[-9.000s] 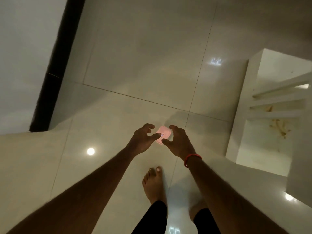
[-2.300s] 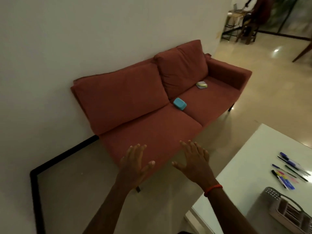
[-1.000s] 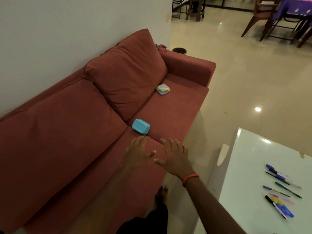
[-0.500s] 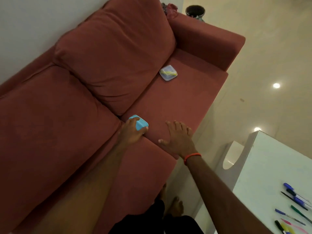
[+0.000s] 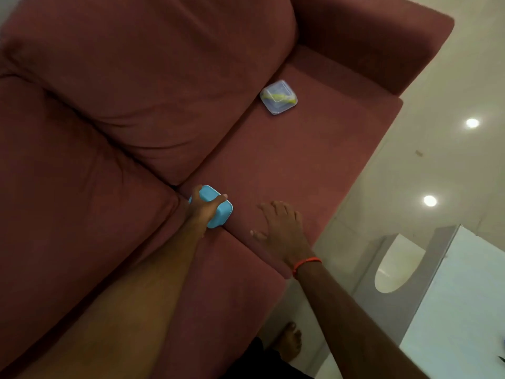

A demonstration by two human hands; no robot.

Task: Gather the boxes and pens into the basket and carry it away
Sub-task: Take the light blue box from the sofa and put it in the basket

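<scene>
The left hand point(image 5: 203, 212) grips a rounded light-blue plastic box point(image 5: 222, 215), fingers curled over its far edge and thumb across its top, at the seam between the seat cushions of a dark red fabric sofa point(image 5: 287, 160). Just right of it, the right hand point(image 5: 281, 231) lies flat on the seat, fingers straight and slightly spread, holding nothing. Farther off, near the right armrest, lies a clear square plastic box point(image 5: 278, 97) with something yellow-green inside.
</scene>
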